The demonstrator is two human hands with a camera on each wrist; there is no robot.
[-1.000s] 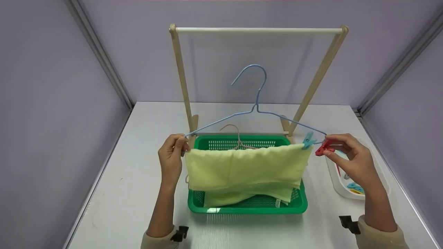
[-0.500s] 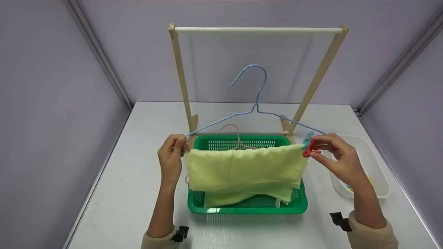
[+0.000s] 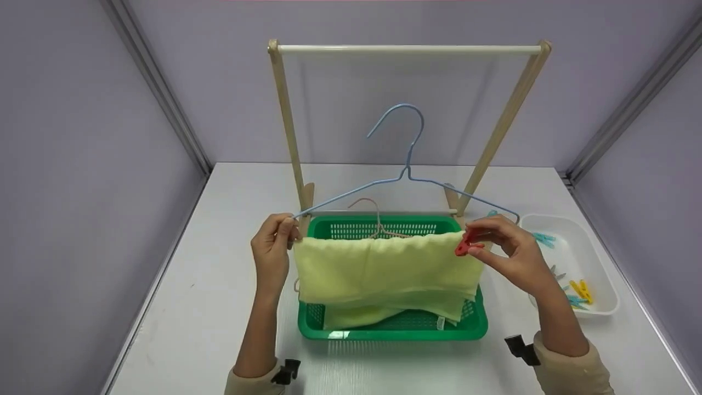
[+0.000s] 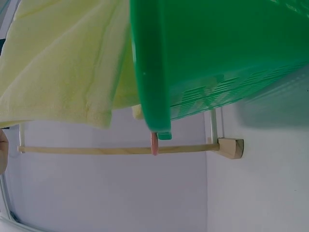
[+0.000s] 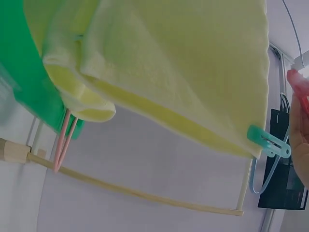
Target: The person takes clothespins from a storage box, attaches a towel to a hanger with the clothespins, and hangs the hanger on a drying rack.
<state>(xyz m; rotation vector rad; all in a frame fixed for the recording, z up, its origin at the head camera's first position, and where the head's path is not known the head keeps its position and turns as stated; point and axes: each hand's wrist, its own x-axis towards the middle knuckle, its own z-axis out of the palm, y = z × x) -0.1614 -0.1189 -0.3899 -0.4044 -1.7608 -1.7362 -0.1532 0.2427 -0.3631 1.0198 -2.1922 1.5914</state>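
A yellow towel (image 3: 378, 269) hangs folded over the lower bar of a blue wire hanger (image 3: 364, 185). My left hand (image 3: 270, 249) pinches the hanger's left end, beside the towel's upper left corner. Between thumb and fingers my right hand (image 3: 515, 255) holds a red clothespin (image 3: 466, 244) in front of the towel's top edge, near its right end. A teal clothespin (image 5: 265, 141) is clipped at the towel's corner by the hanger's end, plain in the right wrist view; in the head view my right hand mostly hides it.
Below the towel stands a green basket (image 3: 395, 336) with a pink hanger (image 3: 378, 216) and more yellow cloth. A white tub (image 3: 610, 293) at the right holds teal, yellow and grey clothespins. Behind rises a wooden rack with a white rod (image 3: 406, 50).
My right hand has moved left with the red clothespin, from beyond the hanger's right end past the teal clothespin to the towel's top edge. My left hand has stayed in place.
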